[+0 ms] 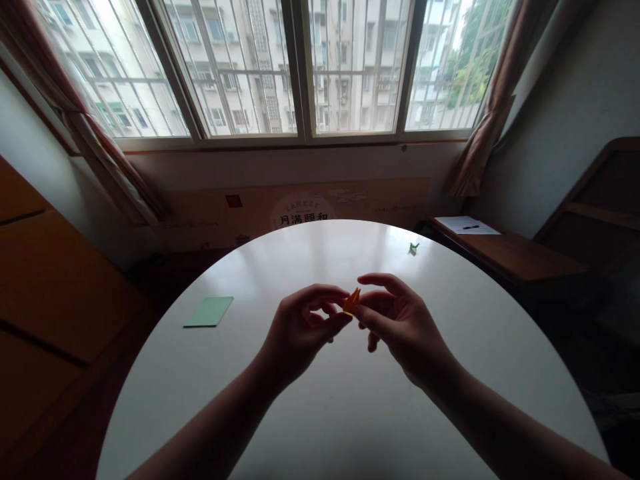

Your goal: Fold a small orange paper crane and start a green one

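A small piece of folded orange paper [353, 302] is held up between my two hands, above the middle of the white table. My left hand [310, 317] pinches its left side between thumb and fingers. From the right, my right hand [397, 317] grips the lower edge with the thumb, while its index finger is raised and curved above the paper. The paper has narrow upright points at the top. Some right fingertips are hidden behind the thumb and the paper.
The round white table [320, 427] has a green square of paper [209, 312] on its left and a small folded green paper figure [413, 248] near its far right edge. Beyond it, a wooden surface [530, 247] carries a white sheet [467, 225] with a dark pen.
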A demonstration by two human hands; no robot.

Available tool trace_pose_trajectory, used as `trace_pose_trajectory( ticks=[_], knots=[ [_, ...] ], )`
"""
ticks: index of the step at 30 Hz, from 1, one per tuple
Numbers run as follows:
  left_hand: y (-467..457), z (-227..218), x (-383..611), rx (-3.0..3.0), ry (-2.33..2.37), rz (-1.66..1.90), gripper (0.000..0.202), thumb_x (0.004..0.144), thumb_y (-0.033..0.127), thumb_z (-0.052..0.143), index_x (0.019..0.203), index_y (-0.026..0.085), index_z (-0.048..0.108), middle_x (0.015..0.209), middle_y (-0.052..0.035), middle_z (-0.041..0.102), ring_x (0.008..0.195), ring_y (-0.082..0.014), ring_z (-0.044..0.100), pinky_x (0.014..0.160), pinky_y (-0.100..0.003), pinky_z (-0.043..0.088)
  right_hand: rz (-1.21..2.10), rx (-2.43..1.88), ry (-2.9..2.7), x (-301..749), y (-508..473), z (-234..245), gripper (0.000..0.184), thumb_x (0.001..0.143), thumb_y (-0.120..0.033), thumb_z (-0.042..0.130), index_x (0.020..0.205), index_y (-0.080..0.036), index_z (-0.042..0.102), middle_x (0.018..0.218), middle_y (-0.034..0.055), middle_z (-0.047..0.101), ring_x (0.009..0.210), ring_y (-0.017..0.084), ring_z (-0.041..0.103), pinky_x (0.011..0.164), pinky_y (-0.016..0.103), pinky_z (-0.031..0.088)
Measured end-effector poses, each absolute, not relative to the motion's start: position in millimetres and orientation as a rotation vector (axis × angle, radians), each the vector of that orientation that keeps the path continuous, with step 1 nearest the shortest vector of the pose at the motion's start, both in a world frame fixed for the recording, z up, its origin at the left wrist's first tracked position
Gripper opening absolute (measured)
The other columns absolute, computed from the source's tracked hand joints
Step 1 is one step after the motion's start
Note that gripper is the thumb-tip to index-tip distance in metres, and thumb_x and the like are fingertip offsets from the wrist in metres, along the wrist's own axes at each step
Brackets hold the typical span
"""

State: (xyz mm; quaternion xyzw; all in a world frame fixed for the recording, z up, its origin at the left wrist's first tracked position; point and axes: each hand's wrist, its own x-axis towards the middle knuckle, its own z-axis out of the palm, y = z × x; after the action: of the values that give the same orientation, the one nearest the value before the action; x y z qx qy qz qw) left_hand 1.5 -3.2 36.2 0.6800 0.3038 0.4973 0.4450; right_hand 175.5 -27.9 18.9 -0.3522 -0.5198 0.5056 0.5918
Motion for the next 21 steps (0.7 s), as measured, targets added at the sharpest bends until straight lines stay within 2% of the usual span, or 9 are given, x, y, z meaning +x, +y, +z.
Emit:
trace_pose_trajectory(
  ticks=[4,12,21],
  knots=[
    [-2.1,36.4,1.6,1.602,0.784,1.203,0.024,0.077,0.023,0.082,0.098,0.019,0.071,0.084,-0.0047,0.074,0.073,-0.017,0.066,0.045,-0.018,0.052,1.14,-0.846,-1.259,177.2,-28.2,21.1,0.043,0.08,-0.032,0.081,0.119,-0.025,0.062,0.084,0.0017,0.074,0.067,0.016,0.065,0.043,0.02,0.052],
    [-2.6,36.6,2.4,1.454,0.845,1.187,0.028,0.075,0.027,0.085,0.094,0.016,0.068,0.077,-0.0051,0.077,0.063,-0.0143,0.065,0.044,-0.017,0.048,1.114,-0.848,-1.27,177.9,-27.0,19.2,0.048,0.078,-0.022,0.081,0.122,-0.026,0.061,0.084,0.0008,0.075,0.07,0.017,0.067,0.045,0.02,0.053],
    [-0.8,38.3,3.5,1.336,0.882,1.17,0.029,0.07,0.027,0.088,0.089,0.015,0.07,0.075,-0.0049,0.077,0.064,-0.0145,0.065,0.045,-0.018,0.046,1.077,-0.897,-1.282,175.2,-27.1,18.2,0.056,0.076,-0.024,0.082,0.127,-0.026,0.06,0.088,0.0026,0.076,0.072,0.021,0.069,0.045,0.024,0.053]
  ],
)
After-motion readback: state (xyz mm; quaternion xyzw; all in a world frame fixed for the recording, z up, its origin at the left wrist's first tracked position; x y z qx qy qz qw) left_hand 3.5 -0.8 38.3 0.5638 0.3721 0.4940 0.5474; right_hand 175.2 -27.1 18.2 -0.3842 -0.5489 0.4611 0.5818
